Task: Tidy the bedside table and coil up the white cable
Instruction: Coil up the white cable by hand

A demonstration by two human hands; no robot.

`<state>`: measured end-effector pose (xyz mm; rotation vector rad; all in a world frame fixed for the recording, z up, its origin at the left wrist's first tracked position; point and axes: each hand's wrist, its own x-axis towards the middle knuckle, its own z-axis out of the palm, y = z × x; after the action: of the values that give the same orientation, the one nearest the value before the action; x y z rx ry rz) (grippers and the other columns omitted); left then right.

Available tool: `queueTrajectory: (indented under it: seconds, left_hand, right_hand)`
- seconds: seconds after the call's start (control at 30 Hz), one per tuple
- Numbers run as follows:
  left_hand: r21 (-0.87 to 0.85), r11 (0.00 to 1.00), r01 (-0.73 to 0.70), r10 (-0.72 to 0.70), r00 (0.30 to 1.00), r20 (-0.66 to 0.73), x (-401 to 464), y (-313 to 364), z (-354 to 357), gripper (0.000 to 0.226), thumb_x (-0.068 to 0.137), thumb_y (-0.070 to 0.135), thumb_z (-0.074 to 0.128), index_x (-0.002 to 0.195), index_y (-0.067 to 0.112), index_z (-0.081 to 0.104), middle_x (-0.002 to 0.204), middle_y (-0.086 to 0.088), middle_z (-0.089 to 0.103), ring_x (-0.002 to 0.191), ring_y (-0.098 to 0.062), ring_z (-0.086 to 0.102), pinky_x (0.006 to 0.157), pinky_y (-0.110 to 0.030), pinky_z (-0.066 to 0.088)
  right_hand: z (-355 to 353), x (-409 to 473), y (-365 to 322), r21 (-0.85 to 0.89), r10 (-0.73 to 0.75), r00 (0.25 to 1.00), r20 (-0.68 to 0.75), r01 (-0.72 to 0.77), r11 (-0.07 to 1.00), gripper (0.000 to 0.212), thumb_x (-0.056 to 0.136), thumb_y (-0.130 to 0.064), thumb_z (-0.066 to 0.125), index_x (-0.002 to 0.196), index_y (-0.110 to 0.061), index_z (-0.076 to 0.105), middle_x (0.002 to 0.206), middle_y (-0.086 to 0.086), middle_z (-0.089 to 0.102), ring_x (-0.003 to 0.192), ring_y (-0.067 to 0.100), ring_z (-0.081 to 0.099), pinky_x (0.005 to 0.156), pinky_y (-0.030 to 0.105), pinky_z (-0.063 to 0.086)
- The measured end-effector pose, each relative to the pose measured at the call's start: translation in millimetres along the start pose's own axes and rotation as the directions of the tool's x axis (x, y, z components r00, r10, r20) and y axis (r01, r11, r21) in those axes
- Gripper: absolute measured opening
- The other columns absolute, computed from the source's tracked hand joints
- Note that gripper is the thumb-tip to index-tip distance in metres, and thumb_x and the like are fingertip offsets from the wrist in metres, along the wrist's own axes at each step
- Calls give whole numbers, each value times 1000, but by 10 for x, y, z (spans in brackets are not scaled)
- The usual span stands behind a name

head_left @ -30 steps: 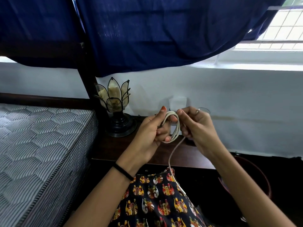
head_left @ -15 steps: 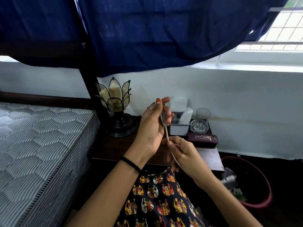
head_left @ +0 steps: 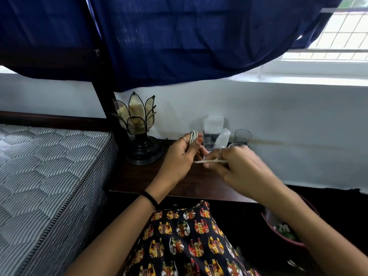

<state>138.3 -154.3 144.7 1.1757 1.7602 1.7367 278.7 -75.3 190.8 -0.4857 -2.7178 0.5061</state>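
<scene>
Two hands (head_left: 180, 156) (head_left: 237, 166) grip one white cable (head_left: 193, 136).

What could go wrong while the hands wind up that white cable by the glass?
1. The right hand pulls a strand of the thin white cable sideways just in front of the clear drinking glass; it might knock it over.
2. The loops held by the left hand could slip and unwind.

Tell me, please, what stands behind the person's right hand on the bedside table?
Behind the right hand stand a grey organiser box with white tissue and a drinking glass. Their lower parts, and anything lying in front of them, are covered by the hand.
</scene>
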Motion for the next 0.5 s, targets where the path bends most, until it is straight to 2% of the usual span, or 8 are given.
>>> queueTrajectory:
  seconds: [0.07,0.13,0.23,0.33,0.4,0.5]
  left_hand:
    - [-5,1000,23,-22,998,56,-34,2,-3,20,99,27,40,105,21,58,62,9,64,59,-6,60,66,-11,45]
    - [-33,997,63,-58,990,128,-72,18,2,25,100,31,36,97,22,58,59,6,59,52,-8,55,63,-16,46]
    - [-56,987,148,-134,970,202,-122,60,1,36,100,36,30,98,18,61,56,4,46,47,-7,44,70,-28,48]
    - [-132,970,202,-163,951,262,-171,134,-10,56,93,49,25,98,7,62,50,8,38,41,-5,34,59,-21,48]
    - [-186,959,212,-156,949,275,-208,198,-16,56,90,52,26,88,11,63,48,10,32,39,-4,29,52,-18,45]
    - [-266,938,224,-153,953,262,-240,267,-16,51,90,53,32,75,12,60,47,10,26,38,-5,24,45,-17,39]
  right_hand:
    - [-131,78,8,-38,-48,997,-52,46,998,8,85,-33,65,89,-30,71,60,-7,57,62,19,59,58,29,44]
    - [-240,159,28,-60,-109,991,-77,104,993,8,85,-27,65,88,-29,72,68,-8,61,69,16,59,61,27,42]
    - [-355,284,69,-41,-197,978,-63,195,980,13,88,-18,62,91,-24,73,76,-13,55,66,3,52,62,13,36]
    - [-392,380,107,-28,-219,975,-36,218,976,12,89,-17,62,90,-23,72,78,-12,56,67,-4,52,64,5,35]
    - [-369,409,130,41,-206,977,-59,209,977,9,87,-18,65,88,-22,72,76,-14,57,68,-8,54,62,1,35]
    - [-291,417,180,222,-127,987,-103,147,964,5,85,-19,68,84,-21,73,81,-7,66,70,2,60,62,2,40]
